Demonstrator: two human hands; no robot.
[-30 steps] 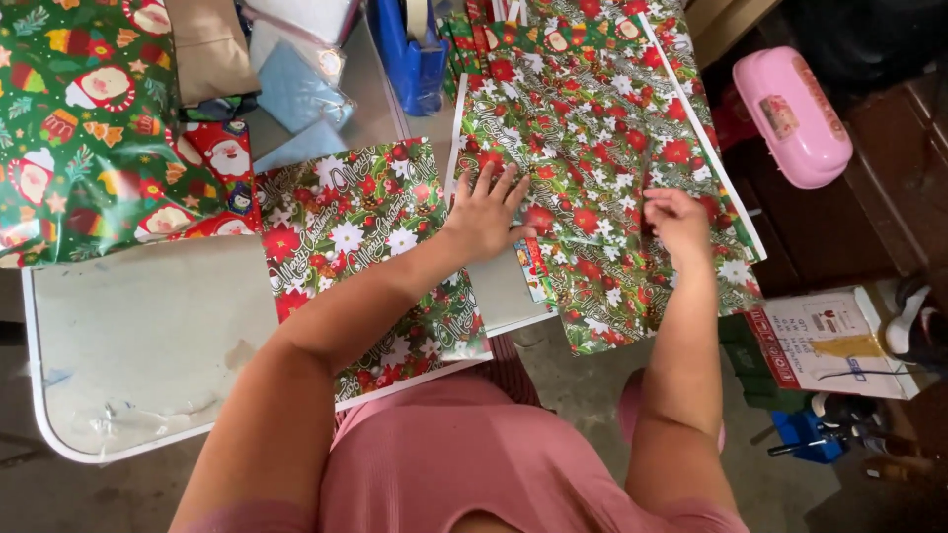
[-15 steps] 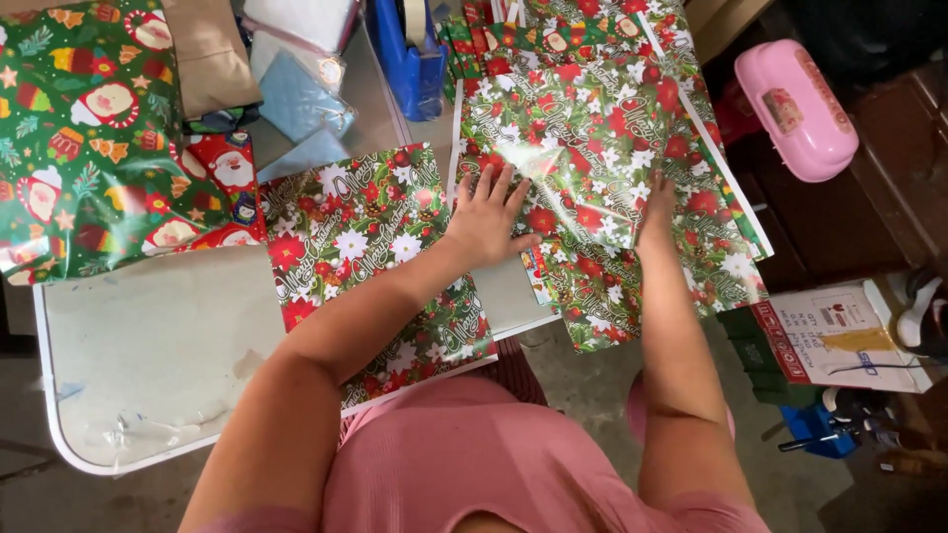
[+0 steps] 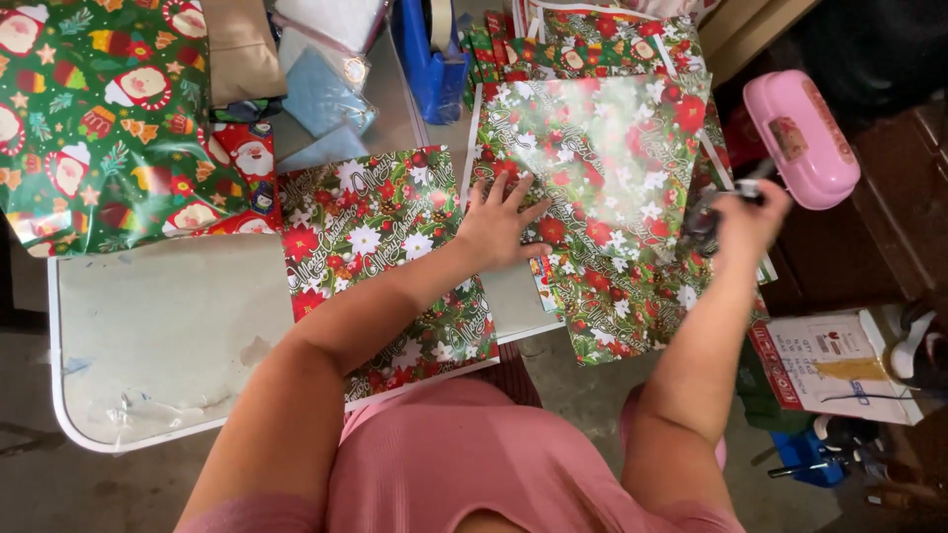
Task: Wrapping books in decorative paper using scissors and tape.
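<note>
Left hand (image 3: 499, 227) spread flat on wrapping paper (image 3: 602, 197), right hand (image 3: 746, 219) closed around small dark object (image 3: 703, 222)

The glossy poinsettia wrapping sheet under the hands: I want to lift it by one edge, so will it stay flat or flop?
The wrapping sheet looks thin and hangs past the table edge, so it probably flops. Its glare suggests a slick surface; the left hand pressing it flat likely keeps it from sliding.
</note>
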